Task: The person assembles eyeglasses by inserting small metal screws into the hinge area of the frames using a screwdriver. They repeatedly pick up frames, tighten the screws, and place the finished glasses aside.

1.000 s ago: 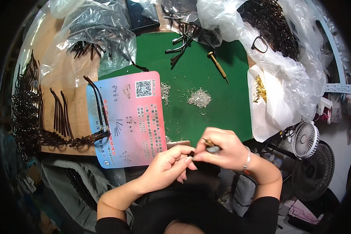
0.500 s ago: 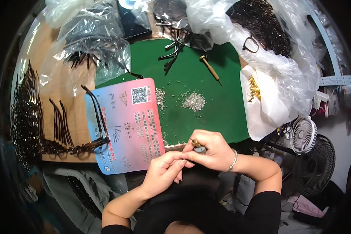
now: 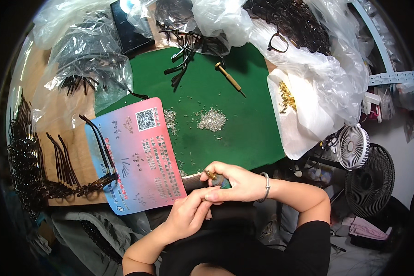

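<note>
Close to my body, below the front edge of the green mat [image 3: 244,142], my two hands meet. My right hand [image 3: 237,183] is closed around a small tool with a brass end and a grey-teal body [image 3: 221,181]; its exact kind is hard to tell. Against the right thumb, the fingers of my left hand [image 3: 192,209] are pressed together, and whatever they pinch is hidden. Left of the hands lies a blue-and-pink printed sheet [image 3: 156,184]. On its left part rests a dark glasses frame [image 3: 101,183] with temples stretched out.
On the mat are a heap of tiny silvery screws [image 3: 212,120], a brass screwdriver [image 3: 229,79] and dark temples [image 3: 181,57]. Many dark glasses frames [image 3: 25,170] line the left. Plastic bags [image 3: 225,20], a white sheet with gold parts [image 3: 287,97] and fans [image 3: 353,146] surround the table.
The table scene has shifted left and slightly up in view. My right hand has turned, so more of the tool's teal side shows. Both hands stay together.
</note>
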The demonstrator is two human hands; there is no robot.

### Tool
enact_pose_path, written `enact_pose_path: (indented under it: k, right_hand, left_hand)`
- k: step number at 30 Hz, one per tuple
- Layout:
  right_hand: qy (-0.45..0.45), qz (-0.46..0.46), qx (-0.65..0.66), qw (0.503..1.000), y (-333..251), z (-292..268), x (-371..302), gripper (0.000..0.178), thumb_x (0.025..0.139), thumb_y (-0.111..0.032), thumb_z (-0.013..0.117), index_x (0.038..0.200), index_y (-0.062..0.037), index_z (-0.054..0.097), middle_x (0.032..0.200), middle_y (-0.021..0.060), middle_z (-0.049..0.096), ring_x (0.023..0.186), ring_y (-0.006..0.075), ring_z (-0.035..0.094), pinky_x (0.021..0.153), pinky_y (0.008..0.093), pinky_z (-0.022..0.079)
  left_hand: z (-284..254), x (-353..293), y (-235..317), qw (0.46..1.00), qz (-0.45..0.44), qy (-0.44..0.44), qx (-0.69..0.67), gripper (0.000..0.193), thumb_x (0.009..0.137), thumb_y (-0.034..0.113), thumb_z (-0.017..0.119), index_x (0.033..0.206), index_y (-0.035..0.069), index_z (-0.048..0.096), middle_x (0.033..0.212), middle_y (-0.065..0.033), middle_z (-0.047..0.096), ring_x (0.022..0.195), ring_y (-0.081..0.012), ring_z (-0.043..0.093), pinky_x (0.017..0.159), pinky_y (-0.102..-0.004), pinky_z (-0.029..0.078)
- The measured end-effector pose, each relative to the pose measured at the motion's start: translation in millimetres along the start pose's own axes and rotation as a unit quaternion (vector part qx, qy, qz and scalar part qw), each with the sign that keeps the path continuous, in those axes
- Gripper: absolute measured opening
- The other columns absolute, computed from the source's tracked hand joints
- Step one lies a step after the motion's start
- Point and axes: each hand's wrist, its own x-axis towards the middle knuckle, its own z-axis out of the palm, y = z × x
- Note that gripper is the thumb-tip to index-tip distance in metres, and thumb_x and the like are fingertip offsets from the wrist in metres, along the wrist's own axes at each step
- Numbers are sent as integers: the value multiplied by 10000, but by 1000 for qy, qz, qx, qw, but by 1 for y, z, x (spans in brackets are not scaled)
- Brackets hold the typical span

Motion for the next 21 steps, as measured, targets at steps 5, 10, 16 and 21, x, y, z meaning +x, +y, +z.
enact_pose_path:
  k: [5, 10, 16, 21]
  right_hand:
    - [103, -42, -196, 974, 7, -14, -16, 489, 849, -297, 599, 1154, 24, 390, 1060, 225, 476, 989, 325, 535, 863, 379, 441]
    - [217, -65, -442, 868, -8, -30, -22, 384, 824, -90, 571, 1183, -58, 437, 952, 156, 463, 759, 323, 595, 644, 399, 514]
    - [282, -76, -500, 815, 7, -27, -8, 367, 796, -109, 620, 1156, -95, 553, 888, 100, 485, 612, 231, 581, 511, 322, 489]
    - [270, -91, -549, 786, 8, -28, -3, 374, 783, -105, 620, 1153, -100, 562, 863, 88, 487, 604, 220, 581, 495, 316, 483]
  left_hand:
    - [-6, 2, 0, 996, -22, 59, 56, 213, 895, -24, 458, 1104, -25, 504, 821, -100, 654, 581, -113, 612, 545, -246, 508]
    - [-15, 19, -17, 982, -14, 127, 140, 225, 880, -40, 470, 1103, -16, 485, 813, -107, 652, 544, -121, 609, 512, -247, 498]
    - [-15, 23, -19, 984, -25, 111, 138, 219, 887, -48, 439, 1104, -33, 464, 798, -88, 635, 508, -85, 559, 485, -207, 462]
    - [-14, 26, -20, 979, 6, 114, 167, 215, 884, -50, 443, 1097, -30, 466, 771, -80, 634, 505, -86, 563, 482, -208, 462]
